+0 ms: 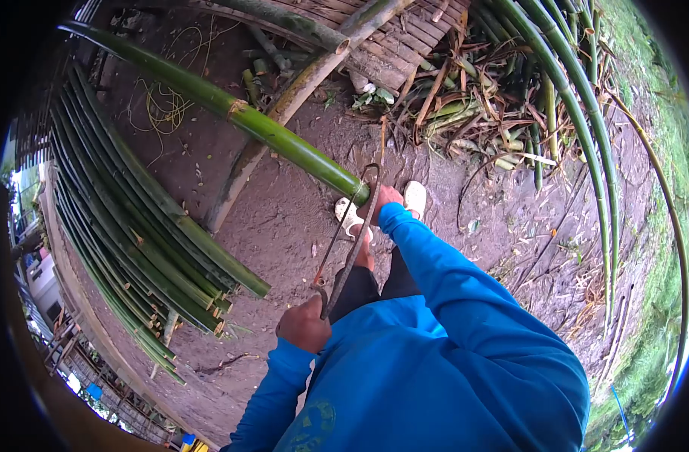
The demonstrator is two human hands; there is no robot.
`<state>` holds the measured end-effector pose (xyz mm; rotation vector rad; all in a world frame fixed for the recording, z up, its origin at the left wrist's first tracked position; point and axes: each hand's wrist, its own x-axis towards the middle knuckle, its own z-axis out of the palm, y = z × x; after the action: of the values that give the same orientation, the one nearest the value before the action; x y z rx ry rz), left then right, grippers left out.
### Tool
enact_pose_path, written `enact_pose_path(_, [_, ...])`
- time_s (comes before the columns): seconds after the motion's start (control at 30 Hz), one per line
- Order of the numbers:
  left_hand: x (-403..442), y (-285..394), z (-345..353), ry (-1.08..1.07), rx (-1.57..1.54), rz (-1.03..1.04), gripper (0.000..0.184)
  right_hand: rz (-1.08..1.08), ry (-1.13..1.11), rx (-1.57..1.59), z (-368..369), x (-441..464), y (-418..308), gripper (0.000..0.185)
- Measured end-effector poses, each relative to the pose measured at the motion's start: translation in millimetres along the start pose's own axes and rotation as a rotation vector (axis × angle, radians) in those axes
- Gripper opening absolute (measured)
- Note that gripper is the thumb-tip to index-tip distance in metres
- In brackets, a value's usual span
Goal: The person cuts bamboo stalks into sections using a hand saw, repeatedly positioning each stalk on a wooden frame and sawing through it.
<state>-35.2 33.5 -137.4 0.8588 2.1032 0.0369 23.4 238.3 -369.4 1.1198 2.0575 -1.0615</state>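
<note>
A long green bamboo pole [284, 139] slants in from the upper left, and its cut end lies over the white clogs [415, 197]. My right hand [387, 202] is closed at that end, with its fingers partly hidden behind the saw frame. In my left hand [304, 325] is the handle of a hacksaw [347, 265], a rusty bow-shaped frame with a thin blade. The far part of the saw crosses the pole close to my right hand. Whether the blade has bitten into the bamboo cannot be made out.
Several cut bamboo poles [145, 233] lie stacked at left. A bamboo support [265, 124] runs beneath the held pole. Slatted bamboo [390, 56] is at the top, beside scraps and husks [480, 113]. Long stalks [597, 143] arch at right over muddy ground [525, 196].
</note>
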Motion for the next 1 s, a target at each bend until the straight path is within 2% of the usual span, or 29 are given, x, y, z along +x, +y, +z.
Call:
enact_pose_path(0.1, [97.4,0.1,35.5,0.044,-0.043,0.068,0.013,-0.005,-0.013,0.006,-13.2,-13.5,-4.8,0.043])
enact_pose_path(0.13, [139.4,9.4,41.4,0.086,-0.068,0.083,0.018,0.006,-0.028,0.003,-13.2,-12.5,-8.0,0.043])
enact_pose_path(0.23, [175.7,10.8,63.3,0.096,-0.081,0.145,0.024,0.043,-0.031,-0.009,-18.5,-18.9,-5.3,0.044])
enact_pose_path(0.3, [170.7,-1.7,68.0,0.094,-0.042,0.171,0.026,0.025,-0.061,-0.028,-12.8,-26.8,-11.6,0.043])
enact_pose_path(0.33, [163.7,1.6,62.1,0.084,-0.043,0.154,0.021,0.026,-0.067,-0.040,-13.6,-25.5,-9.3,0.042])
enact_pose_path(0.37, [148.7,7.3,52.1,0.066,-0.045,0.130,0.017,0.076,0.025,-0.023,37.4,9.6,23.2,0.039])
enact_pose_path(0.4, [134.8,11.6,42.2,0.058,-0.049,0.100,0.012,0.062,0.055,-0.036,22.8,10.0,21.1,0.037])
enact_pose_path(0.53, [4.6,-26.1,25.6,0.040,-0.067,0.109,0.013,0.031,0.047,-0.022,2.0,-18.5,-5.3,0.036])
enact_pose_path(0.6, [0.4,-33.5,23.7,0.068,-0.077,0.101,0.013,0.050,0.009,-0.077,40.6,2.8,10.5,0.038])
enact_pose_path(0.63, [1.5,-35.8,26.5,0.086,-0.089,0.097,0.014,0.047,0.003,-0.070,31.8,-1.3,4.7,0.037])
enact_pose_path(0.7, [56.8,-37.7,44.4,0.094,-0.054,0.107,0.016,0.056,-0.018,-0.058,3.3,-24.2,-18.7,0.036])
enact_pose_path(0.8, [125.3,-25.3,62.3,0.141,-0.131,0.126,0.019,0.079,0.025,-0.043,16.2,-16.5,-12.0,0.041])
enact_pose_path(0.87, [113.5,-26.0,62.0,0.143,-0.111,0.128,0.019,0.056,-0.031,-0.033,-1.2,-33.7,-27.3,0.041])
enact_pose_path(1.0, [76.0,-9.7,33.5,0.084,-0.062,0.087,0.015,0.050,0.074,-0.043,12.7,-29.4,-20.8,0.037])
